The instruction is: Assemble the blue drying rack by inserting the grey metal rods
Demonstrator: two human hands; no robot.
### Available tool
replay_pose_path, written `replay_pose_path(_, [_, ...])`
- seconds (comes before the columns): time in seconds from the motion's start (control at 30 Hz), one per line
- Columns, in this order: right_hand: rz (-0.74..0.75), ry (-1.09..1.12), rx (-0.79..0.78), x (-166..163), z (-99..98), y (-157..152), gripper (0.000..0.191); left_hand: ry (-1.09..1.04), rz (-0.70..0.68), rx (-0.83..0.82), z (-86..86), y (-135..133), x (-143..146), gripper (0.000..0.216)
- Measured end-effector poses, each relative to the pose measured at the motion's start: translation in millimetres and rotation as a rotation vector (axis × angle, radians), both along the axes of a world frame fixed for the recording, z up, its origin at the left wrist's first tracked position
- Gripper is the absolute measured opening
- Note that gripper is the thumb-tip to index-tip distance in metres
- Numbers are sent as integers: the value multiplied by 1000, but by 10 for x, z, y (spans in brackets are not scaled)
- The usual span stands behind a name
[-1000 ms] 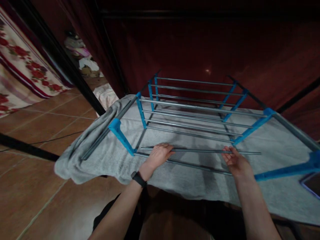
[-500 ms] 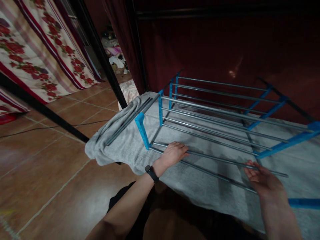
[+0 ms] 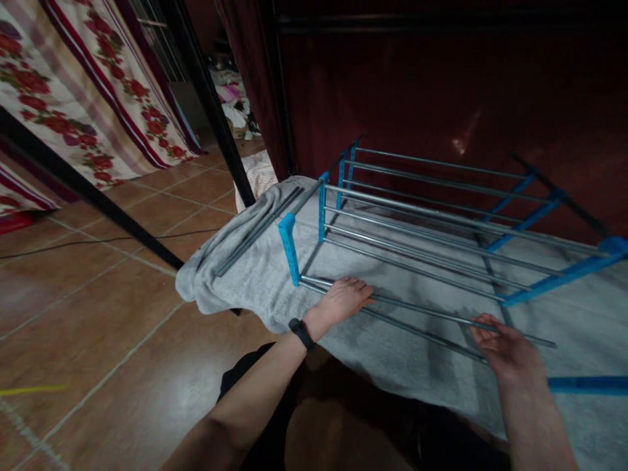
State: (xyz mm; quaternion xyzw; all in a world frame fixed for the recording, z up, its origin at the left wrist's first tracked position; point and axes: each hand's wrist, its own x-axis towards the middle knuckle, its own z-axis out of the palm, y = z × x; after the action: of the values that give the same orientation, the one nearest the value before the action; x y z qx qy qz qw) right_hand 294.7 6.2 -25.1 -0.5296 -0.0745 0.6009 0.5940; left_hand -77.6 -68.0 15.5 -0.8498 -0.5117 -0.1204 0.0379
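Observation:
A rack of metal tubes and blue plastic brackets (image 3: 321, 208) lies on a grey blanket (image 3: 265, 288). My left hand (image 3: 347, 301) is closed over a loose metal tube (image 3: 422, 311), not far from the blue end bracket (image 3: 289, 252). Farther along the same tube, my right hand (image 3: 505, 343) grips it with the fingers curled under; the tube's right end sticks out past the hand. The tube's left end meets the foot of the blue end bracket. A lower tube (image 3: 426, 339) runs below it, partly hidden behind my right hand.
Spare tubes (image 3: 260, 232) lie on the blanket at the left. Black bed posts (image 3: 206, 98) stand beyond them. A dark red curtain (image 3: 417, 85) hangs behind the rack. A cable (image 3: 112, 241) crosses the tiled floor (image 3: 122, 301).
The view has shifted slightly, so the rack sits a little farther right on its left side. The held tube's left end is now closer to the bracket's foot. Both hands still grip the tube.

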Motion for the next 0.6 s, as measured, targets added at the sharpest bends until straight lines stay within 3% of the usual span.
replay_pose_path(0.13, [7, 32, 6, -46, -20, -97, 31, 42, 25, -7, 12, -115, -5, 19])
replay_pose_path(0.27, [10, 89, 38, -111, -26, -171, 34, 46, 13, 55, 21, -197, -4, 26])
replay_pose_path(0.43, [103, 123, 58, -110, 17, -296, 30, 119, -65, 151, -4, -267, 12, 17])
replay_pose_path(0.6, [139, 86, 22, -33, 68, -486, 23, 204, -127, 222, -6, -388, 43, 23])
